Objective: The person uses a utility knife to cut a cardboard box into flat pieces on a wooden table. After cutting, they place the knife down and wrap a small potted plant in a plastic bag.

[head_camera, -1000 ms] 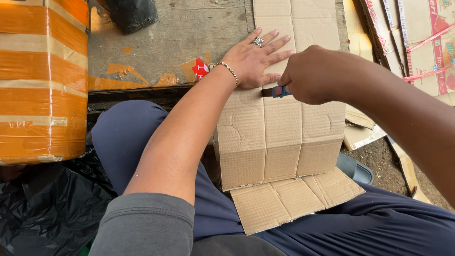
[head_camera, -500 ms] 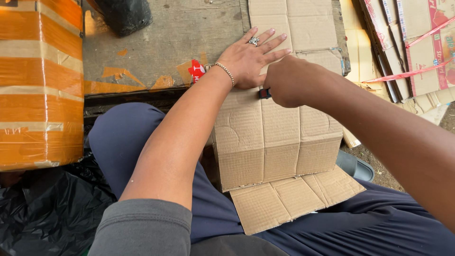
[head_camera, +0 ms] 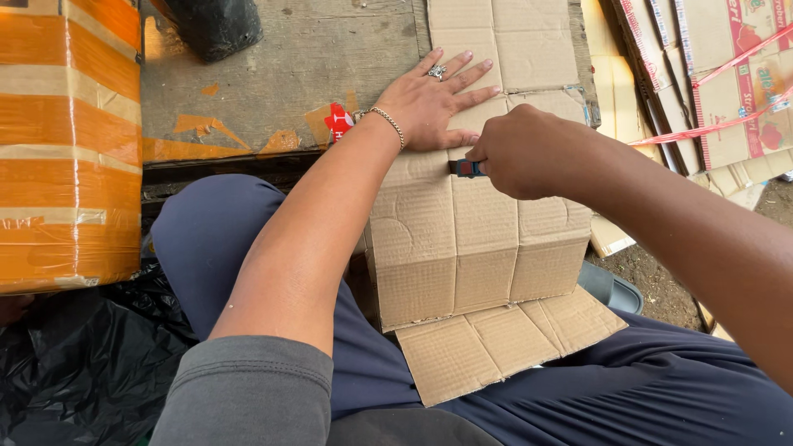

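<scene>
While left hand pins cardboard — right hand cuts.

The scene is being lit evenly by soft daylight, with no hard shadows being cast. A faint shadow is being thrown under the left hand onto the flattened cardboard. Mild glare is being reflected off the glossy orange tape on the wrapped box. Detail is being lost in the black plastic sheet, which is being rendered very dark. The right forearm is being slightly softened near the frame edge; the centre is being kept sharp.
</scene>
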`<act>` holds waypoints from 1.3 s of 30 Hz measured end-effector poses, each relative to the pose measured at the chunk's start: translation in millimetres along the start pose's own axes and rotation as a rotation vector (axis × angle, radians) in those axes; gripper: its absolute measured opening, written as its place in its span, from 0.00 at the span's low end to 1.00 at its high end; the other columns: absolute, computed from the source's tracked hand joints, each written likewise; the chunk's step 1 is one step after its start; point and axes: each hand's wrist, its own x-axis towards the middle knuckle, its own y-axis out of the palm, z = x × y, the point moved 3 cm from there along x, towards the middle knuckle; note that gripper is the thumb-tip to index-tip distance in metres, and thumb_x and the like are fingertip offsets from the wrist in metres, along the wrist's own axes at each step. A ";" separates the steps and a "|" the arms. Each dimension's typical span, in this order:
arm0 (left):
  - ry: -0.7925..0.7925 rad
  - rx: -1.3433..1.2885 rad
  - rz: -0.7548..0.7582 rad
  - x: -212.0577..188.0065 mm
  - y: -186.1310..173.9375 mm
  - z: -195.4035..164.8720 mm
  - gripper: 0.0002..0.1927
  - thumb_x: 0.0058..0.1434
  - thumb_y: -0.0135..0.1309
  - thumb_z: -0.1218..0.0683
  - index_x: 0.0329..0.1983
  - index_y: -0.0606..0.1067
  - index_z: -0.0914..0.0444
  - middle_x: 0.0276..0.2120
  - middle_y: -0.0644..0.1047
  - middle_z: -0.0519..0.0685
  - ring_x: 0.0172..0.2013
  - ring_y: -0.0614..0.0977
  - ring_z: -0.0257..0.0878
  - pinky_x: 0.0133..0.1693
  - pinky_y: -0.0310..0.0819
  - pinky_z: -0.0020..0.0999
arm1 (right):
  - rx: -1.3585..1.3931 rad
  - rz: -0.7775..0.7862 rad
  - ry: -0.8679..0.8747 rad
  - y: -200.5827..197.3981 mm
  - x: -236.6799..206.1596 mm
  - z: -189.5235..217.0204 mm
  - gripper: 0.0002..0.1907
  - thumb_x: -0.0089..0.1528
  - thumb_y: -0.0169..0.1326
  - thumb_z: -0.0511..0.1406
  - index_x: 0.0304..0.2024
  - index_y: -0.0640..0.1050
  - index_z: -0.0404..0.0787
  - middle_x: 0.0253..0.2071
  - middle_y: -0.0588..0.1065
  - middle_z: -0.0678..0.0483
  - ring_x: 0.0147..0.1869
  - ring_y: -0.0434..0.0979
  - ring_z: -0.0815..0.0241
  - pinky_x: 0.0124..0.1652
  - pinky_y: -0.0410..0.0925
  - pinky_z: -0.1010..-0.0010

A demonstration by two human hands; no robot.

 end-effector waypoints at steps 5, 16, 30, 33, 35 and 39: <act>0.002 -0.013 -0.007 -0.1 -1.2 -0.3 0.40 0.65 0.34 0.26 0.78 0.47 0.40 0.78 0.41 0.39 0.76 0.41 0.40 0.73 0.27 0.47 | -0.036 0.007 -0.031 -0.3 -3.9 0.0 0.18 0.67 0.46 0.37 0.54 0.83 0.58 0.39 0.82 0.49 0.43 0.83 0.42 0.47 0.74 0.53; -0.002 -0.008 -0.006 -2.2 -1.3 -2.6 0.40 0.65 0.34 0.26 0.78 0.47 0.39 0.78 0.42 0.39 0.76 0.41 0.40 0.73 0.27 0.47 | 0.075 0.002 0.020 -1.9 -31.0 6.5 0.20 0.65 0.45 0.35 0.56 0.81 0.54 0.39 0.82 0.46 0.42 0.82 0.40 0.45 0.74 0.52; -0.008 0.005 -0.013 -2.2 1.3 -1.9 0.40 0.64 0.33 0.26 0.77 0.46 0.39 0.77 0.41 0.38 0.76 0.41 0.39 0.72 0.27 0.47 | -0.014 0.025 0.012 -0.9 -61.4 18.0 0.23 0.64 0.47 0.35 0.59 0.77 0.60 0.33 0.81 0.49 0.36 0.83 0.46 0.39 0.75 0.55; -0.002 0.001 -0.025 -1.3 2.9 -1.1 0.40 0.65 0.34 0.25 0.78 0.47 0.40 0.78 0.42 0.40 0.76 0.42 0.40 0.73 0.28 0.47 | 0.075 0.087 0.086 -2.5 -66.6 16.3 0.20 0.66 0.45 0.36 0.56 0.80 0.61 0.33 0.81 0.50 0.37 0.83 0.47 0.41 0.75 0.55; 0.000 0.000 -0.035 -0.8 3.6 -0.5 0.40 0.65 0.34 0.26 0.78 0.47 0.40 0.78 0.43 0.40 0.76 0.42 0.40 0.73 0.28 0.47 | 0.084 0.133 0.125 -2.9 -68.0 15.5 0.19 0.68 0.44 0.38 0.57 0.80 0.62 0.33 0.81 0.50 0.37 0.84 0.47 0.42 0.75 0.56; 0.003 0.004 -0.030 1.3 3.2 -0.3 0.40 0.65 0.34 0.26 0.78 0.47 0.41 0.78 0.42 0.40 0.76 0.42 0.40 0.72 0.28 0.47 | 0.015 0.062 0.060 -2.6 -70.2 19.7 0.18 0.67 0.47 0.36 0.57 0.79 0.53 0.32 0.81 0.48 0.36 0.84 0.46 0.39 0.76 0.56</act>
